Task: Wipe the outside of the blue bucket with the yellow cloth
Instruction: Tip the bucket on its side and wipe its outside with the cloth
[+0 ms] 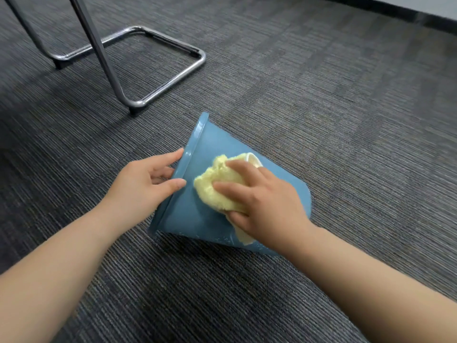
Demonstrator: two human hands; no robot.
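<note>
Bucket [212, 142] of smooth blue plastic, one only, lying on its side on the grey ribbed carpet floor [321, 120], raised rim facing left, base to the right, near the middle of what I see. One yellow cloth [210, 198], fluffy and bunched, sits on its upper outside wall. The right hand [269, 201] presses the cloth down, grip curled round it. The left hand [148, 181] has its grip pinching the rim. One chrome chair frame [137, 103] stands on the floor beyond, at upper left.
</note>
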